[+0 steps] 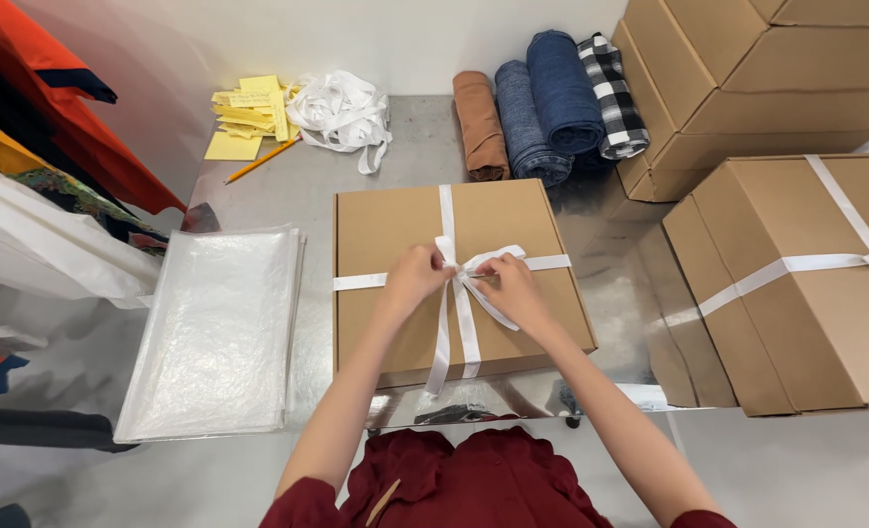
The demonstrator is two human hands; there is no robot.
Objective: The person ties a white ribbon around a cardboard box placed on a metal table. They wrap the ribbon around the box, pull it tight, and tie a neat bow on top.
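Atop the box [395, 230] we pinch the ribbon [466, 318] bow, left hand [417, 277] and right hand [509, 289] both closed; uneven pulls could loosen it.

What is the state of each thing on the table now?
Flat box: closed, ribbon around it.
White ribbon: crossed, bow half tied.
Left hand: pinching the ribbon.
Right hand: pinching a loop.
Box at right: closed, bow tied.
Fabric rolls: rolled up.
Plastic bags: stacked flat.
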